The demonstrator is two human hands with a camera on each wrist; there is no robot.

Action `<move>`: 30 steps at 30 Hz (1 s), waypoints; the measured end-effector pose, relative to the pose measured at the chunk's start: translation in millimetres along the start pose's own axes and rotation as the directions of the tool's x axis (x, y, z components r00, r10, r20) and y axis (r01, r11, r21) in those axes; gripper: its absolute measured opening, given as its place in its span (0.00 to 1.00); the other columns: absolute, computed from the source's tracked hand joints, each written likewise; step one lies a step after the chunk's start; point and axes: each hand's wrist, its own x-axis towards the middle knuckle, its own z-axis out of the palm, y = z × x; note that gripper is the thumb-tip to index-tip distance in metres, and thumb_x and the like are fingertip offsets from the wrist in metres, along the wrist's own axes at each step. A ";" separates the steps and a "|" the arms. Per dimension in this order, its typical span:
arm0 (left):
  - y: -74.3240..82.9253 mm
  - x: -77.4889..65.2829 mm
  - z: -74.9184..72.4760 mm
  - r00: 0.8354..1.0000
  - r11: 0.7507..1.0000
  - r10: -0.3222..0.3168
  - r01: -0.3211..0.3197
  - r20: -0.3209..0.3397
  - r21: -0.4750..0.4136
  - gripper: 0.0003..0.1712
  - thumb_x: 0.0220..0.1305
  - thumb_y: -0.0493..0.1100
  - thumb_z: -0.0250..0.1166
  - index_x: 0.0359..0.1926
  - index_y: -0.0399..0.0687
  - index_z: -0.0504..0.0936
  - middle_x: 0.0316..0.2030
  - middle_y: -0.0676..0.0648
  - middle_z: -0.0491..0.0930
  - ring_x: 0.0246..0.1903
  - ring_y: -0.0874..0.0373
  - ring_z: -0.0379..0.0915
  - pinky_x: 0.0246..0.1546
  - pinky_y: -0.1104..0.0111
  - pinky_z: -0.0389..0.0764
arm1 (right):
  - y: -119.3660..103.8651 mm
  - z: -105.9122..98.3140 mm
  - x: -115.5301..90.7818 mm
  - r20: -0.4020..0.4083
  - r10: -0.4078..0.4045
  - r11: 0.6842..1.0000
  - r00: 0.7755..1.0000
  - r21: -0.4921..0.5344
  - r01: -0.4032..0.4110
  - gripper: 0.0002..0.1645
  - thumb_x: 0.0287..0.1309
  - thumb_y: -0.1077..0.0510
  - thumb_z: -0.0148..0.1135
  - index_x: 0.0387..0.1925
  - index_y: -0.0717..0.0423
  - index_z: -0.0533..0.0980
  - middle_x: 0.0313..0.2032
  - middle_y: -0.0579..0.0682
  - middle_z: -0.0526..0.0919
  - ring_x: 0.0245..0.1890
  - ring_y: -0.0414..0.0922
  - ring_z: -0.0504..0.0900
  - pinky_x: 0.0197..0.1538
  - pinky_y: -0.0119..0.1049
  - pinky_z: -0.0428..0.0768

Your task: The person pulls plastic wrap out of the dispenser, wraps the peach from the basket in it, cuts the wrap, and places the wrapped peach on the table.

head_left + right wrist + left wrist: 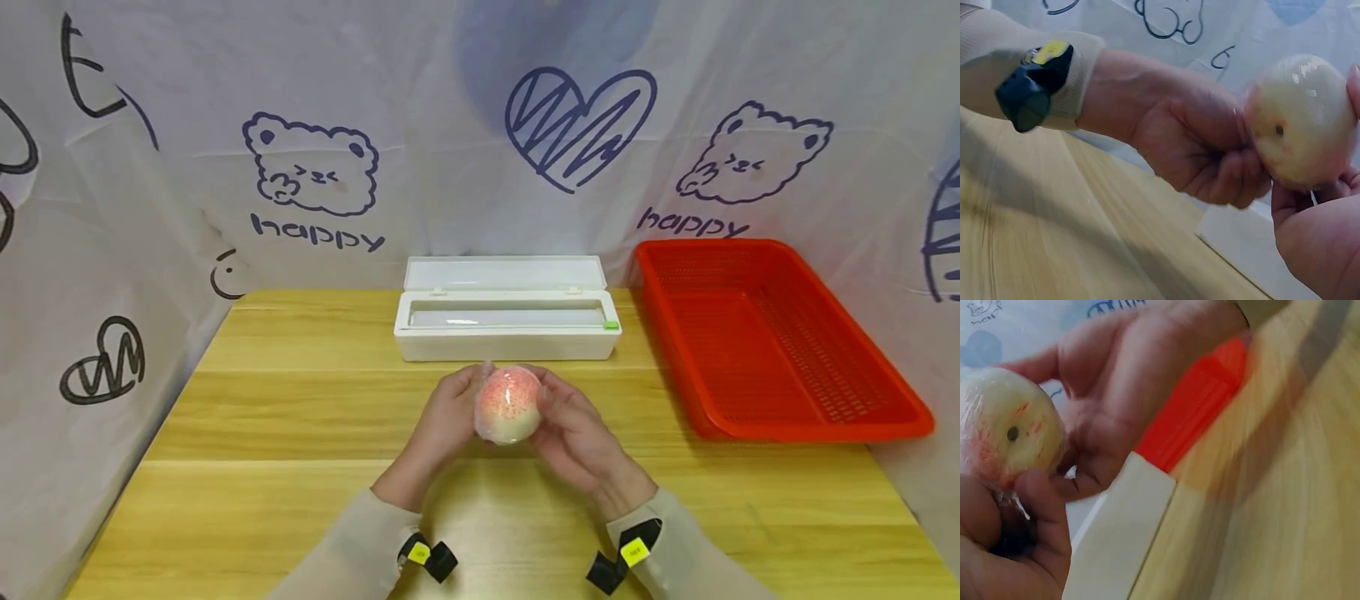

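A pink and pale-yellow peach point(510, 406), tightly wrapped in shiny clear film, is held above the table between both hands. My left hand point(452, 412) grips its left side, with the fingers curled in below the fruit. On the other side my right hand point(573, 429) holds it between thumb and fingers. Seen in the left wrist view, the peach point(1013, 428) shows a small dark spot at the stem end, and a twist of film point(1019, 505) sticks out by the left fingers. The right wrist view shows smooth film over the peach point(1300, 119).
Behind the hands stands a white cling film dispenser point(510, 344), its lid point(504, 272) raised and a green slider point(611, 325) at its right end. A red plastic basket point(787, 333) sits at the right. A printed cloth point(450, 167) hangs behind the wooden table point(262, 433).
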 end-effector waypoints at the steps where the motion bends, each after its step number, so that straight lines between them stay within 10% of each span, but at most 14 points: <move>1: 0.2 -0.7 0.2 1.000 1.000 0.004 -0.004 -0.011 0.009 0.25 0.75 0.56 0.47 0.38 0.40 0.80 0.26 0.45 0.76 0.27 0.56 0.73 0.27 0.61 0.80 | 0.8 -0.8 0.1 -0.004 0.008 1.000 1.000 0.003 -0.008 0.21 0.71 0.55 0.50 0.61 0.57 0.68 0.58 0.49 0.74 0.57 0.44 0.72 0.59 0.36 0.74; 10: 8.5 -5.4 1.7 0.995 0.984 -0.072 0.081 0.065 -0.160 0.27 0.75 0.61 0.41 0.50 0.42 0.71 0.41 0.35 0.77 0.33 0.47 0.80 0.30 0.45 0.83 | 6.1 -13.8 0.2 -0.029 0.031 0.995 0.999 0.093 -0.028 0.23 0.74 0.53 0.45 0.64 0.58 0.66 0.64 0.50 0.71 0.66 0.45 0.65 0.68 0.36 0.65; 15: 9.0 -5.7 1.1 0.979 0.951 -0.126 0.164 0.158 -0.262 0.36 0.72 0.67 0.40 0.58 0.42 0.74 0.47 0.35 0.77 0.38 0.45 0.81 0.34 0.46 0.83 | 7.9 -16.0 2.8 -0.140 0.056 0.997 0.989 -0.035 -0.062 0.25 0.71 0.50 0.50 0.63 0.59 0.69 0.63 0.48 0.72 0.63 0.43 0.66 0.64 0.34 0.67; 20: 7.1 -6.3 0.7 0.998 0.990 -0.027 0.034 0.054 -0.139 0.33 0.74 0.64 0.40 0.53 0.43 0.78 0.42 0.37 0.79 0.37 0.47 0.80 0.36 0.43 0.82 | 5.8 -1.2 9.5 -0.248 -0.018 0.969 0.969 -0.244 -0.044 0.31 0.71 0.43 0.48 0.66 0.56 0.67 0.66 0.51 0.68 0.64 0.45 0.65 0.62 0.32 0.70; 23: 6.8 -7.3 2.7 0.996 0.988 0.075 -0.067 -0.054 0.136 0.30 0.75 0.62 0.39 0.52 0.52 0.80 0.44 0.44 0.82 0.42 0.53 0.78 0.44 0.48 0.81 | 5.0 12.7 15.3 -0.235 -0.102 0.912 0.967 -0.410 -0.003 0.33 0.71 0.40 0.46 0.67 0.56 0.64 0.65 0.56 0.67 0.63 0.48 0.67 0.61 0.31 0.72; 26: 7.4 -8.2 6.7 0.982 0.933 0.145 -0.094 -0.124 0.347 0.28 0.76 0.62 0.37 0.51 0.58 0.81 0.45 0.50 0.83 0.47 0.59 0.76 0.48 0.56 0.78 | 8.9 22.5 22.2 -0.274 -0.221 0.782 0.936 -0.623 0.002 0.27 0.68 0.43 0.54 0.62 0.52 0.70 0.58 0.56 0.76 0.54 0.48 0.75 0.52 0.32 0.77; 30: 7.0 -8.9 9.9 0.973 0.911 0.162 -0.085 -0.162 0.403 0.28 0.76 0.60 0.37 0.49 0.57 0.83 0.43 0.49 0.84 0.43 0.57 0.77 0.42 0.56 0.80 | 18.2 26.1 27.0 -0.360 -0.339 0.668 0.870 -0.743 -0.047 0.17 0.63 0.49 0.61 0.51 0.48 0.79 0.48 0.52 0.83 0.43 0.47 0.80 0.43 0.38 0.81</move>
